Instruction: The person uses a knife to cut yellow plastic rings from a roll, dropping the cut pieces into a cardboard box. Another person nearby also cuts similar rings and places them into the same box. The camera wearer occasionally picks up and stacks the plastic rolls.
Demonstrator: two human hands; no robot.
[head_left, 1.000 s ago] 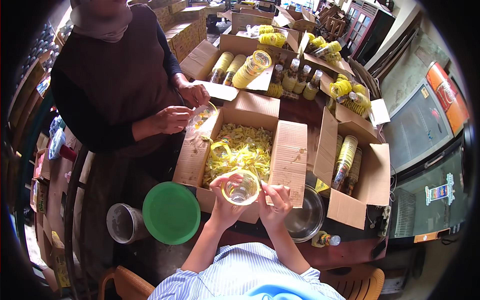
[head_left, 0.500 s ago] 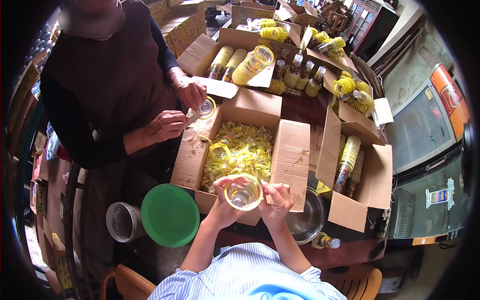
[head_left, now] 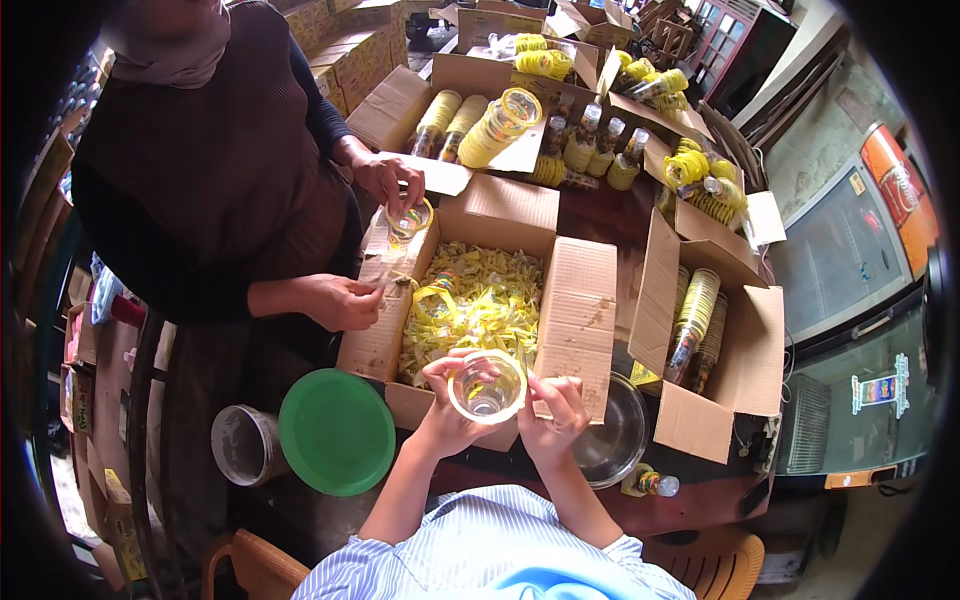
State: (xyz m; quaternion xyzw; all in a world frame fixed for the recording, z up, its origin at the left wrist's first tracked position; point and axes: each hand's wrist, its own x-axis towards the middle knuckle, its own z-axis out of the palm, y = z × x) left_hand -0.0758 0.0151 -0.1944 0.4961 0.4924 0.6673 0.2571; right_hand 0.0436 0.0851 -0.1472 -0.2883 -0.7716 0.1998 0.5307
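My left hand (head_left: 443,422) is wrapped round the side of a clear plastic cup (head_left: 488,398) with a yellow rim, its open mouth facing me. Printed colours show on the cup's wall. On the cup's right, my right hand (head_left: 554,418) is closed beside the rim, its fingers pinched on something thin that I cannot make out. Both hands are over the near edge of an open cardboard box (head_left: 584,325) heaped with yellow plastic scraps (head_left: 490,322). Across from me, a co-worker's hand (head_left: 392,182) holds a similar cup (head_left: 409,222); their other hand (head_left: 343,302) pinches a clear strip.
A green round lid or basin (head_left: 337,432) and a grey bucket (head_left: 240,447) stand at left. Right of me are a dark bowl (head_left: 612,450), a small bottle (head_left: 655,484) and a box (head_left: 745,350) of stacked cups. Farther back are cup stacks (head_left: 500,128) and bottles (head_left: 605,150).
The co-worker's hands have moved apart, the lower one pulling a clear strip down from their cup. My hands and cup have barely shifted; the right fingers sit slightly lower beside the rim.
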